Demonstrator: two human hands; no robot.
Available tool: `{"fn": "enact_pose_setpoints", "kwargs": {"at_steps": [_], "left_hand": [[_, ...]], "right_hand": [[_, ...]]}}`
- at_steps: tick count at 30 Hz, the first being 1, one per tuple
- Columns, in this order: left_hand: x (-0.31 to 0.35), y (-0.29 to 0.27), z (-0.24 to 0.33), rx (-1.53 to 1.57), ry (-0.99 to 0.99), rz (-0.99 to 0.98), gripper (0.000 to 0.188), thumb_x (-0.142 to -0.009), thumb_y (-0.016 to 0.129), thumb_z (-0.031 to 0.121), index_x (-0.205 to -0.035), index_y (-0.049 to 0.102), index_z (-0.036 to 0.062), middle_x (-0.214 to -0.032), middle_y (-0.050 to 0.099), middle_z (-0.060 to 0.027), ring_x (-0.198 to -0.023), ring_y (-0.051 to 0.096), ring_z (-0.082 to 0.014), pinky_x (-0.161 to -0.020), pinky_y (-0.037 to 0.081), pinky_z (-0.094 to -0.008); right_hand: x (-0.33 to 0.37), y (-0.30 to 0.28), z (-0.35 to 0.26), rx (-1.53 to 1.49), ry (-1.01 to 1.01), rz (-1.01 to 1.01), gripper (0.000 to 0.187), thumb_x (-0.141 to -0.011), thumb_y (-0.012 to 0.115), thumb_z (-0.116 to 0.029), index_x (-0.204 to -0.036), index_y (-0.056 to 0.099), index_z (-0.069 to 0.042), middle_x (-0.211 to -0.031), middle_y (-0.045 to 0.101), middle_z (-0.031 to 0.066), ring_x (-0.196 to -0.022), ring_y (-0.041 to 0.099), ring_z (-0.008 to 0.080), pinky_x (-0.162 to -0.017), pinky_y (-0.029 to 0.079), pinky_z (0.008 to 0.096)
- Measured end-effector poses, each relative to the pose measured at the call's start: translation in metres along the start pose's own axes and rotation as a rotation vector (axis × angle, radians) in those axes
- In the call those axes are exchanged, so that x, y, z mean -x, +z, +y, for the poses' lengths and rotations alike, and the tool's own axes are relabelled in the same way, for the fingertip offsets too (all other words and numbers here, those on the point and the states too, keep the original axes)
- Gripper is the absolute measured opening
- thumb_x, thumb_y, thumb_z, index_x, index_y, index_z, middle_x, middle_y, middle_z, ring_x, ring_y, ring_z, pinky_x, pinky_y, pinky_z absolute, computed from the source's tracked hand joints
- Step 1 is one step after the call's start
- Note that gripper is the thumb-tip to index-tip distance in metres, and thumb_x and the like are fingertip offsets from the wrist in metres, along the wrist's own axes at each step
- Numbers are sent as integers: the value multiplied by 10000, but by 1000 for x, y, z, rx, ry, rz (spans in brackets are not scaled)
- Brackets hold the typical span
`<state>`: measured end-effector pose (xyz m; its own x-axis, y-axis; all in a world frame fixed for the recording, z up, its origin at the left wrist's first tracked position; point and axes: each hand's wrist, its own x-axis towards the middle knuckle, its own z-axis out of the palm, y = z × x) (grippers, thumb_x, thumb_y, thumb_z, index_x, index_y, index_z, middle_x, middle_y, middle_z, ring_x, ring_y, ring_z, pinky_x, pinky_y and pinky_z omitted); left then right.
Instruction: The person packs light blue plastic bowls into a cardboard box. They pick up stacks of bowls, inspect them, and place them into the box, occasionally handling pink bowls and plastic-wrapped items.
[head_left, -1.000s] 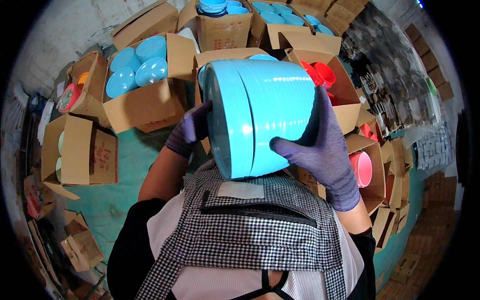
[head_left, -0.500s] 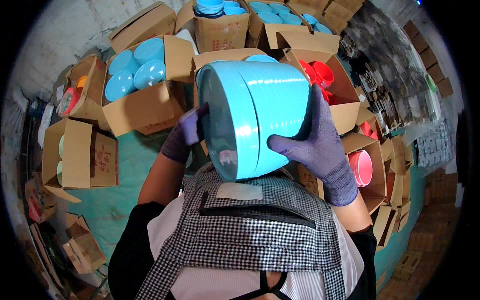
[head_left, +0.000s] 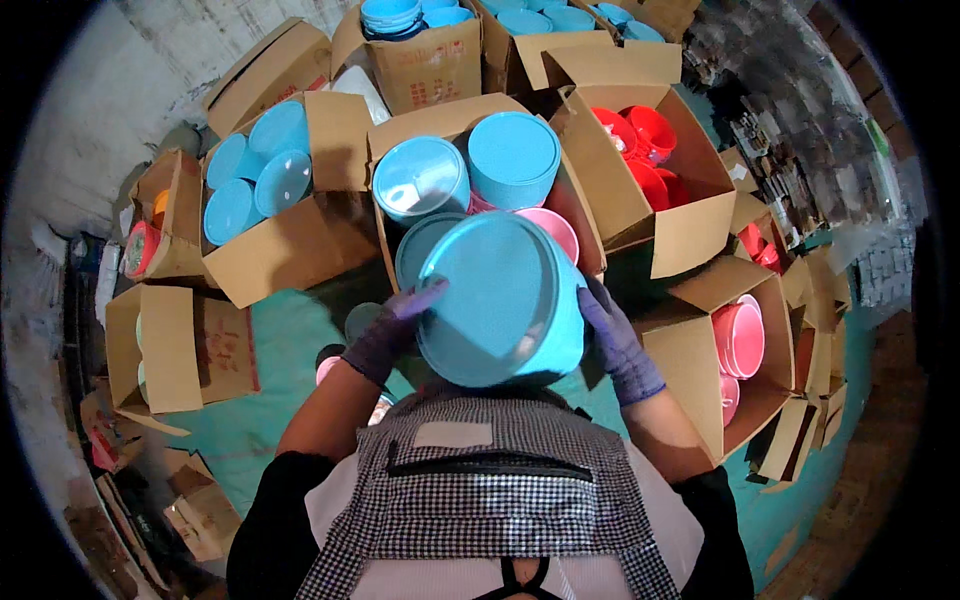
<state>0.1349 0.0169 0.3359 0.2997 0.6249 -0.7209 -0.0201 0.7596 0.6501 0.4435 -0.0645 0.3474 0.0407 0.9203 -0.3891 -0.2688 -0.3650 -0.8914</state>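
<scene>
Between my gloved hands is a stack of nested blue plastic buckets [head_left: 490,300], its broad round end tilted up toward me. My left hand [head_left: 395,325] is pressed against its left side, fingers on the rim. Along the right side lies my right hand [head_left: 620,345], its fingertips partly hidden behind the stack. Just beyond, an open cardboard box [head_left: 585,215] holds blue buckets [head_left: 515,150] and a pink one [head_left: 553,232]. The held stack hides that box's near part.
At the left, a carton [head_left: 290,245] holds several blue buckets. Right of the middle box, another carton [head_left: 690,235] contains red buckets [head_left: 650,130]. A tipped box [head_left: 690,350] with pink buckets [head_left: 738,340] lies at the right. Green sheeting [head_left: 290,345] covers the floor.
The stack has come down and tipped, so its round end now faces up toward me. My right hand has slid lower along its side. The middle box has come into view.
</scene>
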Motion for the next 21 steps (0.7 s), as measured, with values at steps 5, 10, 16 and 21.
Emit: {"fn": "enact_pose_setpoints", "kwargs": {"at_steps": [5,10,16,21], "left_hand": [[-12,26,-14,-116,152,30,681,-821,719,476,-1279,539,5,-1133,624,-109,-1000,603,-208,-903,478,-366],[-82,70,22,-153,263,60,695,-825,704,490,-1260,547,-28,-1100,643,-133,-966,620,-210,-857,486,-351],[-137,81,44,-434,128,305,756,-800,703,523,-1310,524,-6,-1122,643,-140,-979,621,-221,-866,484,-350],[-169,70,28,-517,184,311,745,-806,686,532,-1300,531,-3,-1120,651,-154,-979,637,-237,-875,492,-353]], "right_hand": [[-34,-29,33,-288,81,101,539,-1009,391,-475,-1332,512,-62,-1244,606,108,-1116,581,204,-988,453,331],[-143,-105,43,-299,49,41,534,-1027,373,-404,-1376,460,-9,-1292,576,133,-1167,552,188,-1024,416,316],[-189,-102,44,171,152,103,569,-1004,366,-492,-1383,478,-81,-1308,567,145,-1165,556,231,-1019,415,334],[-209,-106,76,-354,348,126,720,-898,454,-657,-1368,498,-114,-1373,509,178,-1211,510,334,-1045,374,465]]}}
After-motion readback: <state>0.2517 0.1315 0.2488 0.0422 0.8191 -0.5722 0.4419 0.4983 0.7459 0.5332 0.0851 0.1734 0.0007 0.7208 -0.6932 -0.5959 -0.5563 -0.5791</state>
